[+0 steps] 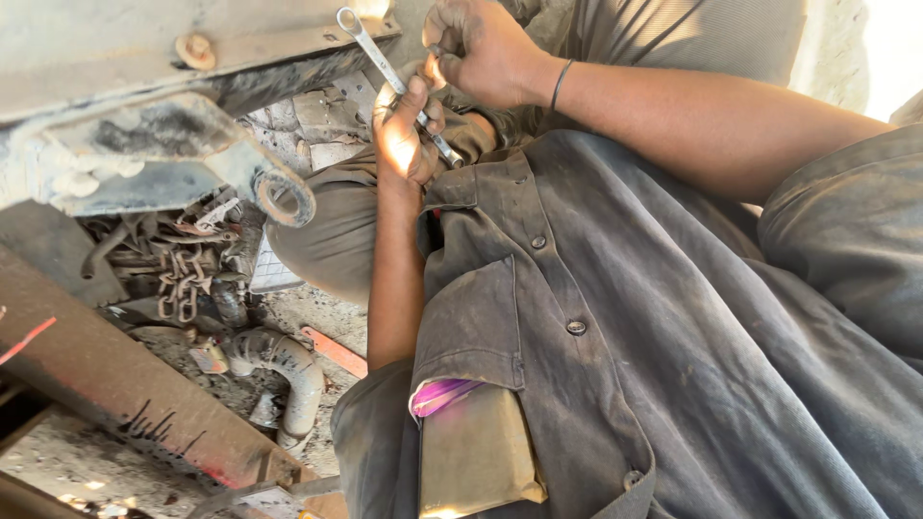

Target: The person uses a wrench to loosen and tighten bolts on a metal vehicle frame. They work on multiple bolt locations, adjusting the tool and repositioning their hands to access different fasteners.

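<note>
Left hand (406,130) wrapped around the shank of a slim, bright steel ring spanner (394,79); right hand (481,48) pinched shut, apparently on something small. Spanner slants toward the grey metal frame (144,144), above the dark overalls (625,317).

Two hands (409,135), one wrench (389,72), one chain (183,279), one pipe (288,370).

A slim silver wrench (389,75) is lying tilted, its ring end pointing up-left toward a grey metal bracket, its lower end (partly hidden) resting against a dark shirt collar. Surface is looking worn, lightly soiled.
</note>
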